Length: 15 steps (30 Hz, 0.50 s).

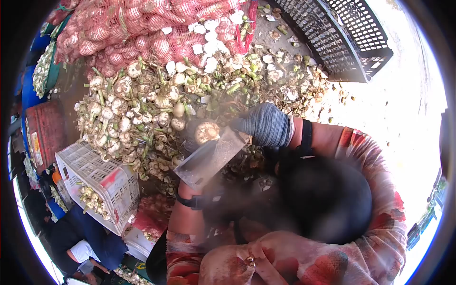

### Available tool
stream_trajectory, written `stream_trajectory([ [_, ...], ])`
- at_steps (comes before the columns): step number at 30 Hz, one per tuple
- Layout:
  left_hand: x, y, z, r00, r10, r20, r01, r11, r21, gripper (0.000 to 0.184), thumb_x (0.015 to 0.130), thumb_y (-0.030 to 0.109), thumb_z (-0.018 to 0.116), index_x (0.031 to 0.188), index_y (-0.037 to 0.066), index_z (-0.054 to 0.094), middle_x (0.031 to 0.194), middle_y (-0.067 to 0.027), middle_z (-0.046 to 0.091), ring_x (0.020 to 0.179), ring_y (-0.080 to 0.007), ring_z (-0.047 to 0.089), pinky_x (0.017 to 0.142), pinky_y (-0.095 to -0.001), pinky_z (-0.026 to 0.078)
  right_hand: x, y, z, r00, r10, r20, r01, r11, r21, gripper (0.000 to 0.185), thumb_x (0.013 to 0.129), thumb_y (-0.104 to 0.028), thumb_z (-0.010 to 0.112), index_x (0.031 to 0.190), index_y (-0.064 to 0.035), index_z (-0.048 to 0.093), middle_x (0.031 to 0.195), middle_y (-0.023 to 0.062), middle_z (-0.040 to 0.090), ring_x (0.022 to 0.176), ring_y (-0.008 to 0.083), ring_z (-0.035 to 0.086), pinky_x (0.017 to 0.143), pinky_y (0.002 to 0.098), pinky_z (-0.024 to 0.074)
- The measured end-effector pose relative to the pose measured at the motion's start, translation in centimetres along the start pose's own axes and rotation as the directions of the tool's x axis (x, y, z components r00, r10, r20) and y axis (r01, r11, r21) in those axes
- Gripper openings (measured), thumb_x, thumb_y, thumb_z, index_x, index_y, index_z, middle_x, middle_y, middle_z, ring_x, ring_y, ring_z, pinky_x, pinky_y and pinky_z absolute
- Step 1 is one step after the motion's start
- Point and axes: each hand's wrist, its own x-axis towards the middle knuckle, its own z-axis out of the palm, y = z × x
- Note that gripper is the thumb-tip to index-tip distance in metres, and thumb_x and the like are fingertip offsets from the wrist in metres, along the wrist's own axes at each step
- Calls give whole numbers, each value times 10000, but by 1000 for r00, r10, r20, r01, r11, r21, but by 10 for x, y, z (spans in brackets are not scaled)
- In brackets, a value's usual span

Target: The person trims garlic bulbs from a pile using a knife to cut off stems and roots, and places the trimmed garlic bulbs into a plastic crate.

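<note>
My left hand point(191, 134), in a grey glove and partly hidden behind a blade, holds a garlic bulb point(207, 132) with its pale cut face showing. In a grey knitted glove, my right hand point(270, 124) is closed on the handle of a cleaver point(209, 159). The broad rectangular blade slants down to the left, just below the bulb, and crosses in front of my left wrist. Motion smears both hands somewhat. Beyond them spreads a large heap of garlic bulbs point(116, 111), mixed with cut stems and roots.
Red mesh sacks of garlic point(142, 28) lie at the back. A black plastic crate point(327, 42) stands back right, a white crate point(114, 190) at left. Cut stems and skins point(294, 85) litter the ground. Another person point(85, 242) is at the lower left.
</note>
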Motion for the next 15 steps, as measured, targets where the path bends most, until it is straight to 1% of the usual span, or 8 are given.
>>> stream_trajectory([
  [2,1,16,6,1000,26,16,-17,913,-408,360,975,101,458,1310,-28,494,1285,-124,570,1162,-222,563,1008,-341,438,-3,4,4,1000,1,-26,-2,1000,-26,401,719,-106,619,1115,-128,565,838,104,629,736,334,659,572,436,518],
  [3,7,23,7,983,176,52,-183,922,342,350,940,104,513,1269,-13,539,1227,-127,605,1127,-239,588,986,-354,453,-5,9,5,1000,0,-26,-1,1000,-27,401,719,-106,619,1115,-128,565,838,104,629,736,334,659,572,436,518],
  [4,10,27,7,950,255,182,-271,383,883,340,904,107,569,1228,2,584,1169,-131,641,1091,-256,613,964,-366,469,-9,15,8,999,32,-16,-33,996,-84,389,721,-118,624,1106,-133,569,822,97,622,723,327,656,562,431,513],
  [7,18,23,25,894,404,194,-345,344,873,311,825,76,640,1133,33,656,1072,-134,677,1036,-293,639,931,-384,485,-21,28,17,999,26,-37,-32,985,-170,379,725,-142,628,1101,-142,574,782,83,600,684,312,644,533,417,500],
  [8,23,26,34,889,413,197,-351,339,873,311,825,76,640,1133,33,656,1072,-134,677,1036,-293,639,931,-384,485,-22,33,19,998,6,-70,-18,985,-170,375,730,-141,622,1102,-137,576,777,86,596,682,311,643,538,416,500],
  [10,28,44,56,938,327,-111,-148,673,724,508,791,56,688,1269,38,518,1123,-114,624,1020,-237,608,908,-351,487,-32,50,31,989,58,-133,-77,986,-147,347,756,-137,610,1102,-127,580,798,108,620,703,323,649,581,435,508],
  [11,29,52,63,939,239,-249,-48,804,593,622,774,47,713,1337,40,449,1148,-104,598,1012,-209,593,897,-334,488,-39,61,27,928,341,-150,-357,929,-95,325,790,-200,633,1099,-116,575,831,140,651,744,337,657,630,450,515],
  [15,30,50,63,912,298,-282,-108,838,535,620,735,97,778,1245,42,430,1123,-72,533,987,-172,541,854,-319,485,-40,70,16,865,488,-112,-493,870,-20,489,824,-449,661,1167,-108,583,866,155,680,801,354,664,659,450,522],
])
